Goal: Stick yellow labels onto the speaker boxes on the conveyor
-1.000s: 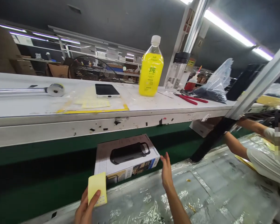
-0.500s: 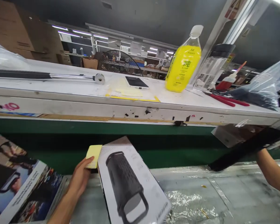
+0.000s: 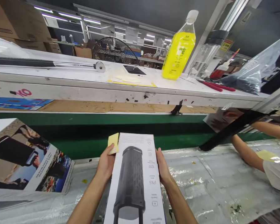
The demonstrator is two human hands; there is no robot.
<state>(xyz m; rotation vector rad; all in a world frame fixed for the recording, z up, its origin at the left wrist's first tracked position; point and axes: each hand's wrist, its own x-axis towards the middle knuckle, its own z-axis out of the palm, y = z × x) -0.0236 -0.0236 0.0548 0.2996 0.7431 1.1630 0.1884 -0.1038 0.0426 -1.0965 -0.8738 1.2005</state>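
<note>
Swung round since half a second earlier, the speaker box [image 3: 135, 177] lay lengthwise toward the person, printed face up, where before it sat skewed with only the left hand near it. That box was the landmark, resting on the foil-covered bench [image 3: 212, 186] on the near side of the green conveyor belt [image 3: 84, 137]. Beyond the box and above it ran the white shelf [image 3: 84, 84], carrying a yellow drink bottle [image 3: 178, 51], a phone [image 3: 134, 70] and red-handled pliers [image 3: 214, 86]. Left of the box lay a second printed carton [image 3: 25, 161]. Right of the box, a co-worker's forearm [image 3: 245, 151] reached across the foil.

As for progress, my read was that the box had been pulled off the belt and squared up; the sticker sheet looked not yet used on it.

Left hand [image 3: 105, 165] clasped the box's left edge, fingers curled, thumb pinning a small yellow sticker sheet [image 3: 113, 141] at the far left corner. Right hand [image 3: 162, 166] lay flat along the right edge, fingers extended, steadying the box
</note>
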